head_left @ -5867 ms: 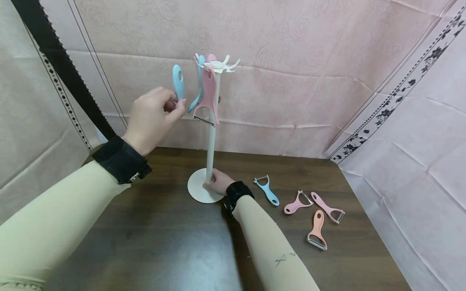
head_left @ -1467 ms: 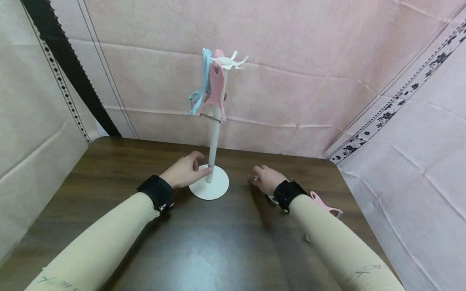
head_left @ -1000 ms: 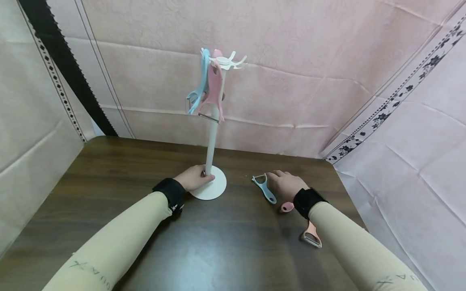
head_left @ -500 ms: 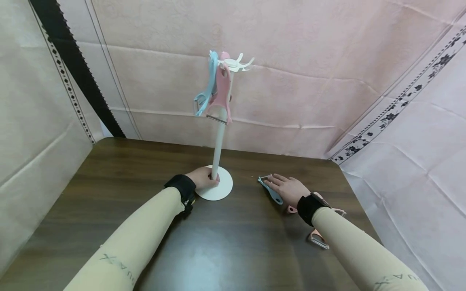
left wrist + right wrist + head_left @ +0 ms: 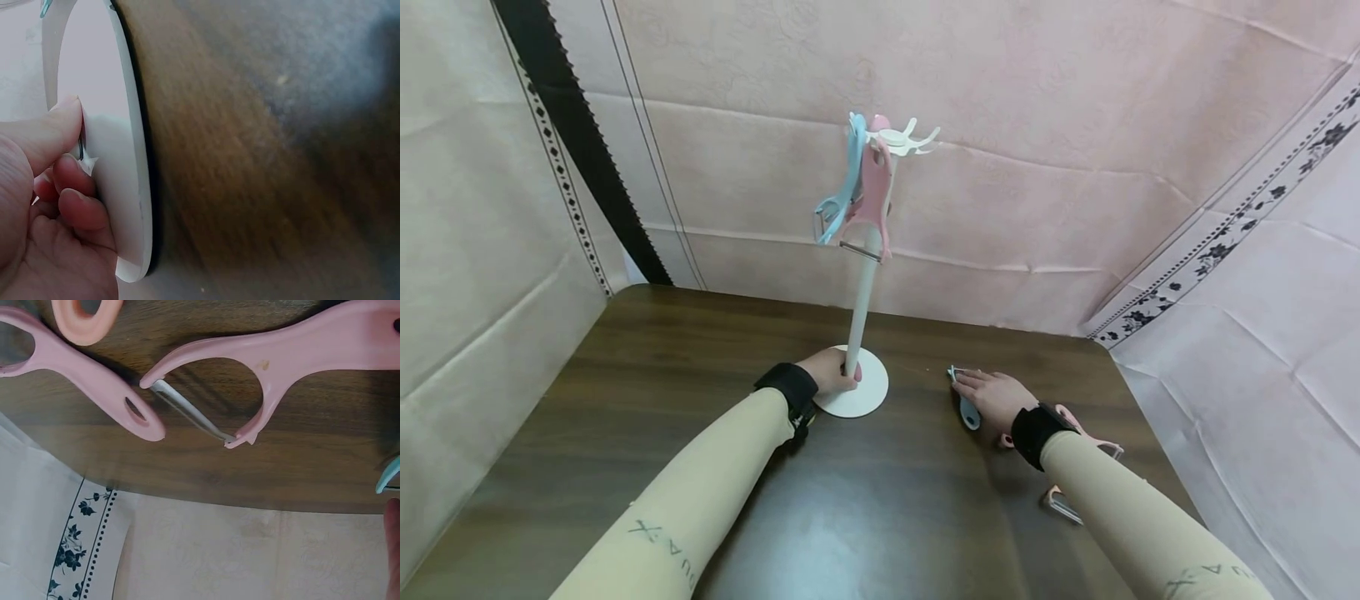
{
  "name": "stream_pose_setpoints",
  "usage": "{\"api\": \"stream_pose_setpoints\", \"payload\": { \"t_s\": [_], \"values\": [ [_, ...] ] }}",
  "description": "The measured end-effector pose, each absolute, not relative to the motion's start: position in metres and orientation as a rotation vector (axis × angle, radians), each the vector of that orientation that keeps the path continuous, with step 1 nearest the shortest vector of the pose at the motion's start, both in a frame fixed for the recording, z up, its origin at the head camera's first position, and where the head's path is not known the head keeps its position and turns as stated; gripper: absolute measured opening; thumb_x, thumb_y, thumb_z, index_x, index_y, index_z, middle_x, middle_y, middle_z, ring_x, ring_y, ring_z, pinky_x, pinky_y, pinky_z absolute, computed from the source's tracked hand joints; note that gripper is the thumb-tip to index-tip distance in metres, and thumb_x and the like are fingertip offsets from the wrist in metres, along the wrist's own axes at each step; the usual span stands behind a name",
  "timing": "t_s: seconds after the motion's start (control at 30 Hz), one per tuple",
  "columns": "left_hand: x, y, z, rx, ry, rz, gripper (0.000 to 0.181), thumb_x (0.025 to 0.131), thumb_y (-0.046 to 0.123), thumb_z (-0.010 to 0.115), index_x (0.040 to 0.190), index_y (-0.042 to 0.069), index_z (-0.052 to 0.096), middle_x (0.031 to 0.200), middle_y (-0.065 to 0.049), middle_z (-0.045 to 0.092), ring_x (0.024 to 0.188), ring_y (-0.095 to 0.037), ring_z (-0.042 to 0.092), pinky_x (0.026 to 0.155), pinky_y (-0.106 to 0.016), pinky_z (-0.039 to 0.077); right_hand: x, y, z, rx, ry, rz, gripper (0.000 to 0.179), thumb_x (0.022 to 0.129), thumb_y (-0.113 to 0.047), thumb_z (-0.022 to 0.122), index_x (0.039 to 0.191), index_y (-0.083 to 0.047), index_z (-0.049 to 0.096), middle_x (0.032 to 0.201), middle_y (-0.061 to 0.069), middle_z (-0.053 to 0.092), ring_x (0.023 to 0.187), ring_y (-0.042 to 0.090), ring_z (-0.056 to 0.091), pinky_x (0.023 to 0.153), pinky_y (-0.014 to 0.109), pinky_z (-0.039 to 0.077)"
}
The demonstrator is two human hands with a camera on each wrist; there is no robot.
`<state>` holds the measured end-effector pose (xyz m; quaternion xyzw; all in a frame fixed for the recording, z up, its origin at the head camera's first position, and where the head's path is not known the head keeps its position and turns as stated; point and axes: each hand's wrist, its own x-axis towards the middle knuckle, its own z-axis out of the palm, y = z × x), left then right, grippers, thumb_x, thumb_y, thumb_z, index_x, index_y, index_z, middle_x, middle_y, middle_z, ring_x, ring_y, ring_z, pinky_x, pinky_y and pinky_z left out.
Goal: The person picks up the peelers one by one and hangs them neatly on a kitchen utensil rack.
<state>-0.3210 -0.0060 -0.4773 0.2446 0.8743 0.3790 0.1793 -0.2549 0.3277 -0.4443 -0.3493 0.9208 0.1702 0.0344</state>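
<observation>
Blue peeler on the counter, to the right of the stand, partly beneath the fingers of the right hand, the nearer hand; long axis roughly front to back, blade end farther away. These fingers are extended, contact uncertain; the left hand grips the stand low.
</observation>
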Motion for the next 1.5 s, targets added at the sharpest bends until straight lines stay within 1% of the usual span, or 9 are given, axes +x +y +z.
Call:
{"api": "stream_pose_setpoints", "payload": {
  "t_s": [0.4, 0.47, 0.57, 0.67, 0.77, 0.97, 1.27, 1.4, 1.5],
  "values": [
    [-0.322, -0.004, -0.482, 0.693, 2.48, 1.06, 0.005, 0.088, 0.006, 0.068, 0.089, 0.008, 0.064, 0.083, -0.002, 0.06, 0.082, -0.02, 0.054, 0.085, -0.037, 0.043, -0.261, 0.318, -0.453, -1.166, 2.916, 0.576, 0.029, 0.086, 0.003, 0.066, 0.115, 0.0, 0.068, 0.121, 0.016, 0.064, 0.116, 0.029, 0.058, 0.095, 0.042, 0.045],
    [-0.323, -0.004, -0.483, 0.693, 2.482, 1.066, 0.005, 0.088, 0.006, 0.068, 0.089, 0.008, 0.064, 0.082, -0.002, 0.06, 0.081, -0.019, 0.054, 0.083, -0.036, 0.043, -0.263, 0.314, -0.454, -1.139, 2.928, 0.575, 0.023, 0.086, 0.003, 0.066, 0.108, -0.002, 0.07, 0.112, 0.012, 0.067, 0.106, 0.026, 0.062, 0.09, 0.041, 0.047],
    [-0.324, -0.005, -0.485, 0.683, 2.488, 1.083, 0.003, 0.089, 0.008, 0.066, 0.088, 0.007, 0.063, 0.081, -0.002, 0.059, 0.08, -0.02, 0.054, 0.081, -0.036, 0.043, -0.265, 0.305, -0.453, -1.112, 2.971, 0.583, 0.01, 0.085, 0.002, 0.066, 0.088, -0.007, 0.07, 0.09, 0.006, 0.068, 0.086, 0.021, 0.064, 0.078, 0.039, 0.05],
    [-0.323, -0.006, -0.484, 0.66, 2.503, 1.093, 0.004, 0.09, 0.011, 0.065, 0.087, 0.008, 0.063, 0.08, -0.002, 0.059, 0.078, -0.02, 0.054, 0.08, -0.036, 0.044, -0.266, 0.294, -0.45, -1.06, 3.006, 0.625, 0.021, 0.084, 0.001, 0.066, 0.07, -0.013, 0.062, 0.07, 0.0, 0.06, 0.069, 0.017, 0.058, 0.069, 0.037, 0.048],
    [-0.322, -0.007, -0.485, 0.652, 2.514, 1.089, 0.006, 0.091, 0.014, 0.064, 0.088, 0.009, 0.063, 0.079, -0.001, 0.059, 0.078, -0.02, 0.054, 0.08, -0.036, 0.044, -0.266, 0.285, -0.446, -0.98, 2.996, 0.67, 0.028, 0.084, 0.002, 0.064, 0.063, -0.015, 0.058, 0.063, -0.002, 0.058, 0.063, 0.015, 0.056, 0.068, 0.036, 0.048],
    [-0.313, -0.006, -0.484, 0.662, 2.5, 1.079, 0.005, 0.09, 0.011, 0.065, 0.086, 0.009, 0.064, 0.077, -0.001, 0.059, 0.076, -0.019, 0.054, 0.079, -0.034, 0.044, -0.265, 0.28, -0.447, -0.883, 2.972, 0.692, 0.027, 0.086, 0.002, 0.063, 0.065, -0.014, 0.062, 0.065, -0.001, 0.061, 0.065, 0.016, 0.057, 0.07, 0.037, 0.049],
    [-0.31, 0.0, -0.472, 0.658, 2.508, 0.967, 0.004, 0.085, 0.003, 0.067, 0.087, 0.005, 0.066, 0.08, -0.001, 0.06, 0.08, -0.019, 0.054, 0.081, -0.033, 0.043, -0.269, 0.285, -0.456, -0.752, 3.003, 0.544, 0.014, 0.09, 0.0, 0.062, 0.087, -0.01, 0.071, 0.09, 0.006, 0.066, 0.087, 0.026, 0.062, 0.084, 0.044, 0.048],
    [-0.308, 0.0, -0.472, 0.621, 2.489, 0.96, 0.005, 0.085, 0.003, 0.067, 0.088, 0.006, 0.066, 0.081, -0.001, 0.06, 0.081, -0.019, 0.054, 0.083, -0.035, 0.043, -0.271, 0.285, -0.455, -0.837, 3.014, 0.556, 0.012, 0.09, 0.0, 0.061, 0.093, -0.008, 0.07, 0.092, 0.008, 0.065, 0.087, 0.025, 0.062, 0.081, 0.042, 0.048],
    [-0.307, -0.001, -0.473, 0.599, 2.478, 0.97, 0.005, 0.085, 0.003, 0.068, 0.087, 0.007, 0.066, 0.082, -0.002, 0.061, 0.082, -0.021, 0.054, 0.084, -0.038, 0.043, -0.274, 0.284, -0.452, -0.905, 3.085, 0.502, 0.009, 0.087, 0.003, 0.064, 0.091, -0.004, 0.067, 0.086, 0.008, 0.061, 0.081, 0.024, 0.06, 0.074, 0.038, 0.049]
  ]
}}
